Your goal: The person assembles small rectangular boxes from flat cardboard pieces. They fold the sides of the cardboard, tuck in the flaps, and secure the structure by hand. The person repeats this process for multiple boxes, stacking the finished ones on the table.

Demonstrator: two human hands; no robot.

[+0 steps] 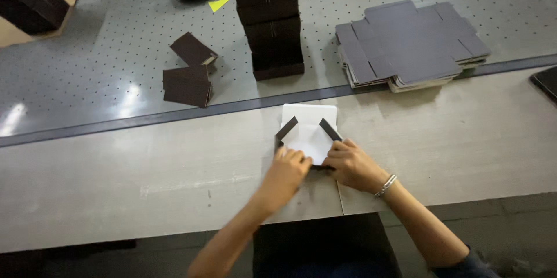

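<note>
Between both hands: a half-folded box blank [307,133], white inside, dark flaps raised.

Left hand [287,170] and right hand [351,165] press fingertips together on its near edge, on the table [145,179]. Risk: uneven pressure could skew the crease; flaps beyond the grip may spring flat.

A flat box blank [308,133], white inside with dark flaps raised at ten and two o'clock, lies mid-tabletop, half folded.
</note>
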